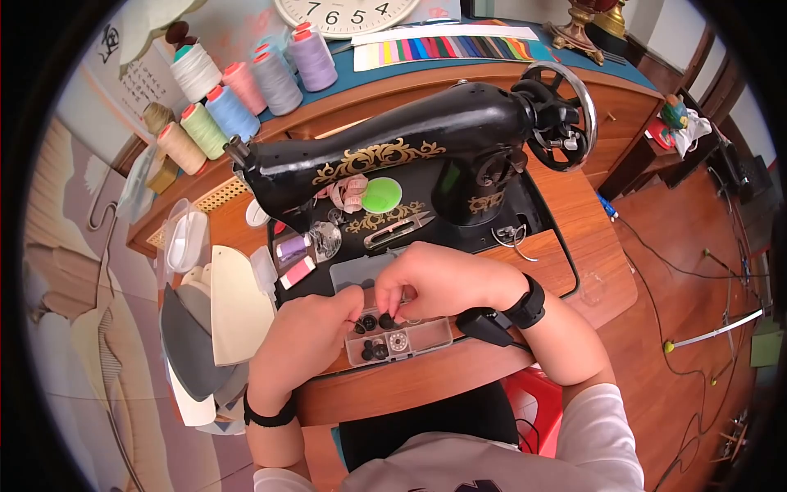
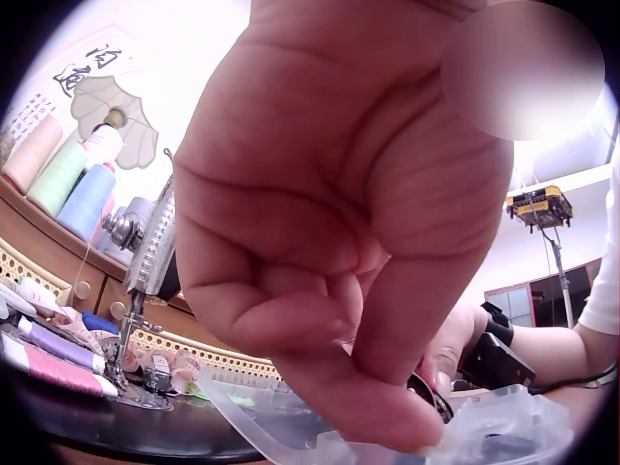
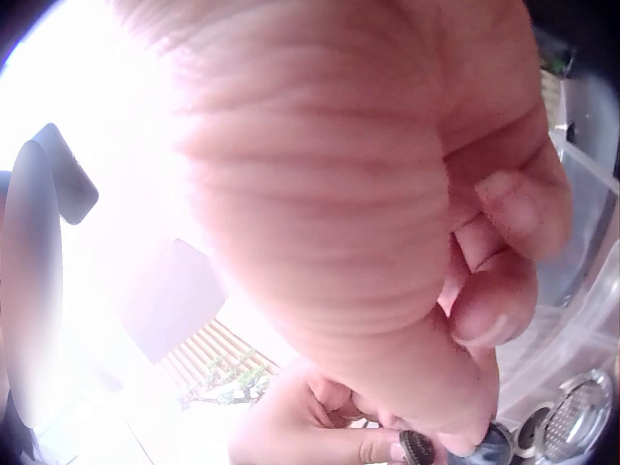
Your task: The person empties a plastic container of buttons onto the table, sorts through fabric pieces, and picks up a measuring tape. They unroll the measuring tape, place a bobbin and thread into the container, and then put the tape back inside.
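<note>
Both hands work close together over a clear compartment box (image 1: 432,334) at the table's front. My left hand (image 1: 316,332) pinches a small dark round button-like piece (image 2: 431,397) with a ridged edge between thumb and forefinger. Just to its right, my right hand (image 1: 434,283) pinches a black round piece (image 1: 386,321) over the box. Several black pieces (image 1: 375,352) lie in the compartments, beside a silver perforated disc (image 1: 398,340). In the right wrist view, the fingertips of both hands nearly meet at the bottom edge.
A black sewing machine (image 1: 393,148) stands right behind the box. Thread spools (image 1: 285,276), a green dish (image 1: 382,195) and small snips (image 1: 399,230) lie on its bed. Fabric pieces (image 1: 238,303) lie at the left. Large thread cones (image 1: 234,113) line the back.
</note>
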